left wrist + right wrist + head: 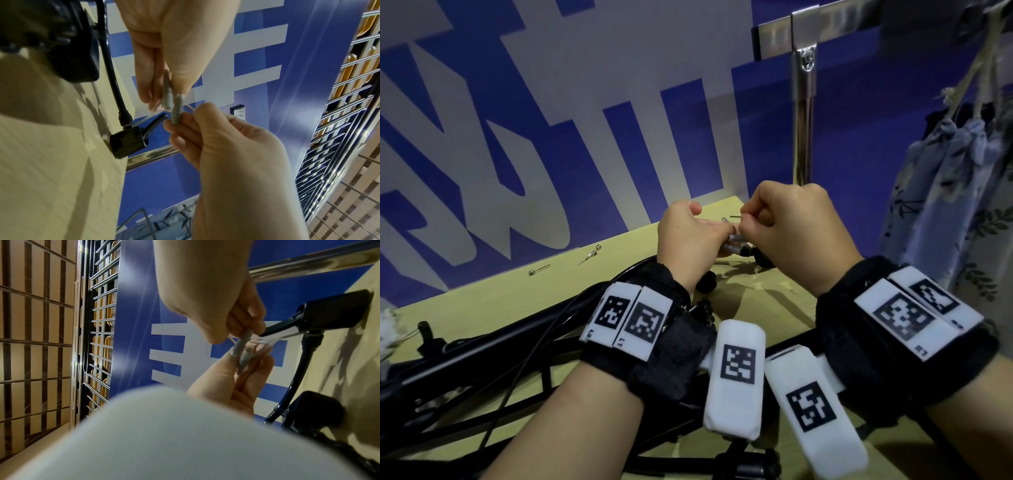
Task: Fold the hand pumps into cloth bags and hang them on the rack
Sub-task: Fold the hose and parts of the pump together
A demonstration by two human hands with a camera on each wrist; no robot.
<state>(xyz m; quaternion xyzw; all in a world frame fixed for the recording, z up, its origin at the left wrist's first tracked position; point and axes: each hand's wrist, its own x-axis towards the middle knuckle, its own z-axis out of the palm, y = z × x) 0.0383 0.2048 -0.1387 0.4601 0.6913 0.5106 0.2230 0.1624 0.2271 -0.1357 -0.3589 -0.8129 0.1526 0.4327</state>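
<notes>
Both my hands pinch small grey plastic nozzle pieces.
Left hand (690,236) holds one grey piece (177,110), right hand (796,226) the other (168,95), above the pale wooden surface (493,308).

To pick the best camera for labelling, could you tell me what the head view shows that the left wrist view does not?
Only the head view shows the floral cloth bags hanging from the rack's bar, and two small metal nozzles on the table. Only the left wrist view shows clearly the two small grey nozzles pinched between the hands, and the black hose head. Both show the left hand and right hand meeting above the table.
</notes>
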